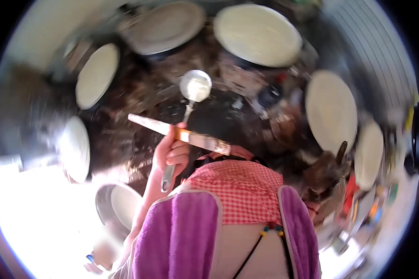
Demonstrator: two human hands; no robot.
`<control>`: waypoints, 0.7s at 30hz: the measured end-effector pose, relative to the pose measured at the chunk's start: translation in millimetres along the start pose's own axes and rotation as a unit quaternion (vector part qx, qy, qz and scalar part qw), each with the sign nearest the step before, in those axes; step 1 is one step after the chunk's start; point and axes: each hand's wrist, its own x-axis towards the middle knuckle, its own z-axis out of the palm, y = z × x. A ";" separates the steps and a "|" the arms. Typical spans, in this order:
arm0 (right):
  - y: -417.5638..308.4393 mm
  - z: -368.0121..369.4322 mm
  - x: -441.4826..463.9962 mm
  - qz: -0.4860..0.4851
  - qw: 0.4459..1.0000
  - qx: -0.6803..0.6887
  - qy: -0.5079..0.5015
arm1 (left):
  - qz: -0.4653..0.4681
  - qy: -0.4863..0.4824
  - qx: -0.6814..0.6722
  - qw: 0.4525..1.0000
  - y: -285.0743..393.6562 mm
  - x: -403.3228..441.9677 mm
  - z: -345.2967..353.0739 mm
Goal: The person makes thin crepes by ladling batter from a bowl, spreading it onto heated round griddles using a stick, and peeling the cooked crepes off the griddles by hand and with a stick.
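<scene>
My left hand (pixel 173 151) is closed around the grey handle of a ladle (pixel 189 109) and a long flat wooden spatula (pixel 202 140). The ladle points away from me, with pale, batter-like liquid (pixel 198 88) in its round bowl. Crosswise over its handle lies the spatula, whose surface looks stained. I cannot make out my right hand; the dark brown shapes at the right are blurred. Round pans (pixel 257 35) with pale, flat contents stand in a ring around the ladle.
A metal pot (pixel 108 204) with whitish contents stands at the lower left. Another pale round pan (pixel 331 111) is at the right, near a dark brown object (pixel 328 172). Scattered debris covers the dark middle surface (pixel 209 111). Colourful items crowd the right edge.
</scene>
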 end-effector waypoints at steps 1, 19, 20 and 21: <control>25.2 45.4 15.7 0.036 0.998 0.009 -0.042 | 0.047 0.019 0.015 0.999 16.0 -13.7 -0.8; 264.6 490.8 244.4 -0.572 0.299 -0.588 -0.487 | 0.531 0.003 -0.150 0.834 97.3 -141.6 -24.6; 279.9 515.3 255.8 -0.556 0.300 -0.585 -0.508 | 0.554 0.007 -0.181 0.813 95.8 -134.4 -18.6; 292.0 546.9 271.8 -0.560 0.265 -0.596 -0.511 | 0.557 0.013 -0.185 0.810 94.3 -128.3 -14.1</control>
